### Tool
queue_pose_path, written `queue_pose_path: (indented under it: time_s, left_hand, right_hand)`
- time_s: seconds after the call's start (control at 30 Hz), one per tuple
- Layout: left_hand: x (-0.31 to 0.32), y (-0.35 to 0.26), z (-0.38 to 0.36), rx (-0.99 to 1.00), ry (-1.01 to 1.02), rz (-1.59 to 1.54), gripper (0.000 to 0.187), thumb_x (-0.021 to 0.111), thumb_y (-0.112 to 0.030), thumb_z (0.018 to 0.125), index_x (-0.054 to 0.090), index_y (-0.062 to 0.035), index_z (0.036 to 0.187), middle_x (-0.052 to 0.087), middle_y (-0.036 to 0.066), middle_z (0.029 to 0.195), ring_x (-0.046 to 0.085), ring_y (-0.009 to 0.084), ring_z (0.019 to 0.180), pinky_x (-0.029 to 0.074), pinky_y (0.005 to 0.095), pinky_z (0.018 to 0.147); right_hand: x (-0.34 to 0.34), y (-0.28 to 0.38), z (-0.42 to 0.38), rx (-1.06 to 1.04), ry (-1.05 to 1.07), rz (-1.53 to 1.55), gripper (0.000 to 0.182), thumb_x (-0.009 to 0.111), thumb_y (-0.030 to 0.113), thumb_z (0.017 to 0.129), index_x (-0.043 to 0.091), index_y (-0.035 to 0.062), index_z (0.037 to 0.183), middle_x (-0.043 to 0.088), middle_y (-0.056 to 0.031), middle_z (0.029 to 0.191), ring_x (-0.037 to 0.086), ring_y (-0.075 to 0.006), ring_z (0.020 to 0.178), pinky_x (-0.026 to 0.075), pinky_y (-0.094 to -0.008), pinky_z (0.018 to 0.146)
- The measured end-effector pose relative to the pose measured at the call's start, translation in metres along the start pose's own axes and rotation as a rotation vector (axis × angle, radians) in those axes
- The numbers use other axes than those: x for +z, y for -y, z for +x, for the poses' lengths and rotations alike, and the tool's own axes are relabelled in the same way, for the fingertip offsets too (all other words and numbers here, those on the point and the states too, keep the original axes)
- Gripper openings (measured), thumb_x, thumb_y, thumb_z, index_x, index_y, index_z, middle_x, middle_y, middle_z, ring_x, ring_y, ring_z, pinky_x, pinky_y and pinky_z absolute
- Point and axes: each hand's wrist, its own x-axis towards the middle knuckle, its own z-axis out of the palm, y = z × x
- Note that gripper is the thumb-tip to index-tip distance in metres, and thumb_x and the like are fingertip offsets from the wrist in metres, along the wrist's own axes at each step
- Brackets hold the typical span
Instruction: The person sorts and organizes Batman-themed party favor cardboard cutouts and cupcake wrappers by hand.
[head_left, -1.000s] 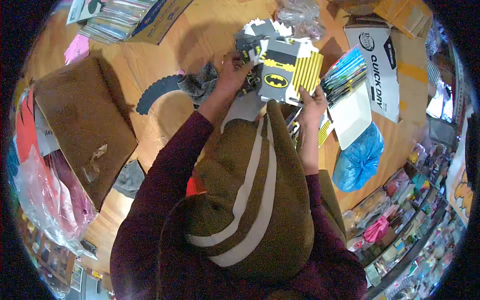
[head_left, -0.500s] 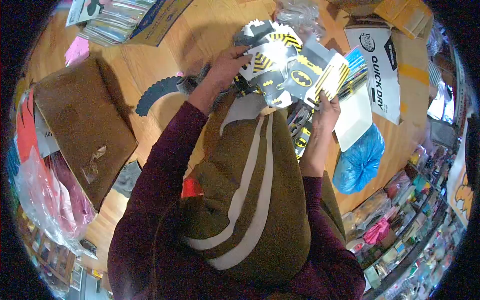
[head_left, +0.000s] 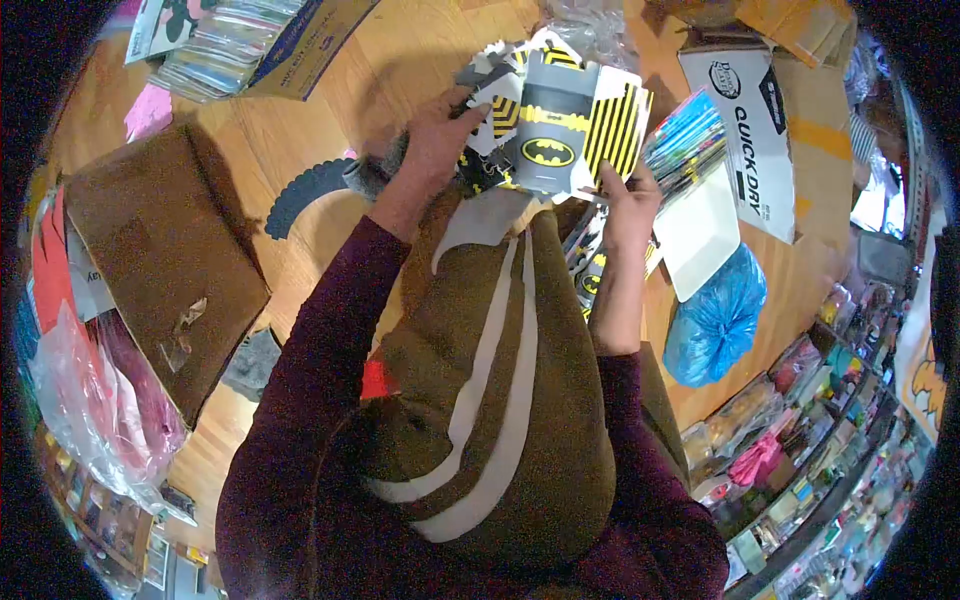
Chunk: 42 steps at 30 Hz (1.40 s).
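Both my hands hold printed paper cutouts in front of my knees. My left hand (head_left: 440, 145) is closed on a bunch of grey, black and white cutouts (head_left: 503, 115) at its left side. My right hand (head_left: 630, 205) pinches the lower edge of a yellow-and-black striped piece (head_left: 617, 130). Between the hands lies a grey piece with a yellow bat emblem (head_left: 547, 151), overlapping the others. More bat-emblem pieces (head_left: 593, 275) show below my right wrist, partly hidden. A black scalloped strip (head_left: 305, 190) rests on the floor to the left.
An open brown box (head_left: 165, 265) stands left, plastic-wrapped items beside it. A white tray (head_left: 700, 235), blue plastic bag (head_left: 716, 320) and QUICK DRY box (head_left: 745, 150) are at the right. Packed sleeves (head_left: 225, 50) lie top left, and crowded shelves (head_left: 800, 470) line the lower right.
My right hand has moved slightly left with the striped piece, closer to my left hand. The cutouts have turned and now overlap, with one large bat-emblem piece facing me.
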Motion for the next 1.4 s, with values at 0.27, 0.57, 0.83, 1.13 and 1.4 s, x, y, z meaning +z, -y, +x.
queue_pose_path:
  time_s: [0.27,0.57,0.83,1.13,1.4]
  left_hand:
    - [-0.005,-0.012,-0.006,0.057,0.126,0.232,0.029,0.062,-0.013,0.074,0.056,0.0044,0.096,0.059,0.006,0.078,0.052,0.0094,0.068,0.043,0.0231,0.06]
    - [-0.011,0.009,0.002,0.049,0.108,0.074,0.02,0.062,-0.009,0.073,0.057,0.0007,0.089,0.057,0.003,0.071,0.05,0.0082,0.062,0.04,0.022,0.054]
    - [-0.031,-0.014,0.005,0.053,-0.16,0.006,0.014,0.058,-0.007,0.076,0.055,-0.0005,0.088,0.057,0.003,0.075,0.052,0.0102,0.063,0.042,0.0219,0.055]
    - [0.013,-0.015,-0.01,0.015,0.101,-0.169,0.032,0.054,0.0,0.073,0.044,0.0006,0.104,0.055,0.007,0.088,0.053,0.0119,0.073,0.043,0.0235,0.06]
    - [0.017,0.017,-0.016,0.016,0.276,-0.165,0.046,0.052,0.003,0.07,0.038,-0.0001,0.114,0.048,0.009,0.104,0.049,0.0147,0.093,0.043,0.0252,0.076]
  right_hand:
    - [-0.008,-0.009,0.012,-0.014,0.159,-0.085,0.012,0.063,0.001,0.07,0.061,-0.0018,0.081,0.059,-0.0027,0.08,0.05,-0.0075,0.067,0.04,-0.0207,0.06]
    - [-0.033,0.016,-0.004,-0.007,0.061,-0.077,0.014,0.061,-0.001,0.071,0.06,-0.0027,0.085,0.061,-0.0035,0.074,0.052,-0.0067,0.064,0.042,-0.0207,0.059]
    - [-0.083,0.03,0.003,-0.035,-0.185,0.254,0.026,0.056,-0.003,0.074,0.053,-0.0003,0.099,0.058,-0.0039,0.082,0.055,-0.0121,0.069,0.046,-0.0247,0.063]
    - [0.001,0.029,0.012,-0.087,-0.066,0.389,0.03,0.052,-0.006,0.074,0.049,-0.0014,0.103,0.057,-0.0082,0.093,0.056,-0.0159,0.083,0.044,-0.0273,0.074]
    - [0.013,0.007,0.012,0.172,0.046,0.324,0.025,0.057,-0.009,0.069,0.051,-0.0012,0.092,0.058,-0.0061,0.083,0.054,-0.0112,0.072,0.042,-0.0237,0.069]
